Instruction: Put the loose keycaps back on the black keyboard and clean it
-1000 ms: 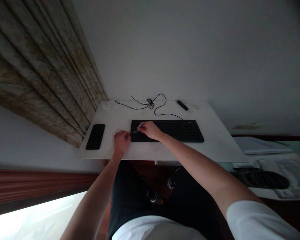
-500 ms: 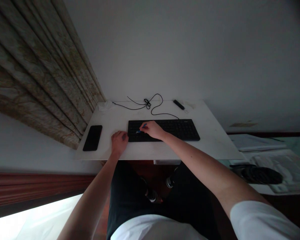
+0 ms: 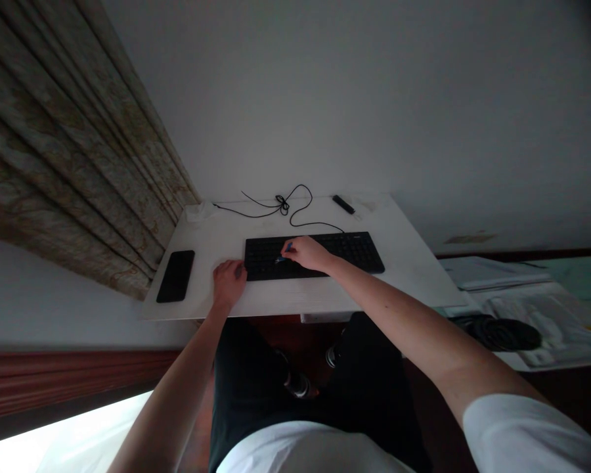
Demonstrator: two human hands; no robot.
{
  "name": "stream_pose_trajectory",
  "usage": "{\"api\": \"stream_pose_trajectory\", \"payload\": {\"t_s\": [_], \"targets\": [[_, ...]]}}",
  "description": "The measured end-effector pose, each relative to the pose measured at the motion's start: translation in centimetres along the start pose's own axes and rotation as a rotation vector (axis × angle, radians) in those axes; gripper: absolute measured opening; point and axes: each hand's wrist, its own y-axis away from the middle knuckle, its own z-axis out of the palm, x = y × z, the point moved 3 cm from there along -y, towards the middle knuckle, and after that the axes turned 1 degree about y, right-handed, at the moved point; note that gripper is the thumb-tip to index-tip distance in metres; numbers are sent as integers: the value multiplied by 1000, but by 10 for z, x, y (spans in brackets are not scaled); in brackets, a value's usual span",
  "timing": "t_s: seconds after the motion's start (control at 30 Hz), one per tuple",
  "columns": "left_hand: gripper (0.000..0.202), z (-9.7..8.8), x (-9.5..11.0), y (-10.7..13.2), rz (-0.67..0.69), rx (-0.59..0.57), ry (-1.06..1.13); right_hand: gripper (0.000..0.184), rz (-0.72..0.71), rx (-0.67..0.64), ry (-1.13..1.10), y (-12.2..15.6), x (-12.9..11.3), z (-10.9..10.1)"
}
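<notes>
A black keyboard (image 3: 359, 253) lies on the white table. My right hand (image 3: 308, 253) is above its left half, fingers pinched round a small blue-handled tool (image 3: 288, 248). The tool's pale tip points down and left at the keys; it is too small to make out its exact kind. At the keyboard's left end, my left hand (image 3: 228, 281) rests on the table with bent fingers closed against the keyboard's edge. The right hand and forearm hide some of the middle keys.
A black phone (image 3: 176, 276) lies at the table's left. Behind the keyboard are its bundled black cable (image 3: 282, 205) and a small dark stick-shaped object (image 3: 343, 204). Crumpled clear plastic (image 3: 199, 211) sits in the back left corner, by a curtain (image 3: 93, 131).
My right hand has moved the blue tool a little to the right along the keys. My left hand stays at the keyboard's left edge. The whole view has shifted slightly.
</notes>
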Motion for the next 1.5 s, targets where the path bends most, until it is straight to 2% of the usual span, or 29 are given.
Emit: {"api": "stream_pose_trajectory", "payload": {"t_s": [0.17,0.37,0.5,0.63,0.97,1.5], "targets": [[26,1,0,-1,13,-10,-7,10,5,0,-69,-4,-6,2],[24,2,-3,-1,-1,-7,26,16,-7,28,-250,-30,-29,38],[29,2,-10,-1,-65,32,121,16,-50,29,-205,-46,-45,61],[41,3,-16,-1,-156,79,208,13,-85,7,-110,-51,-53,69],[24,1,-9,-2,-58,15,140,13,-51,-16,-23,-35,-35,46],[27,1,-6,-1,9,14,86,12,40,-37,8,6,5,-6]]}}
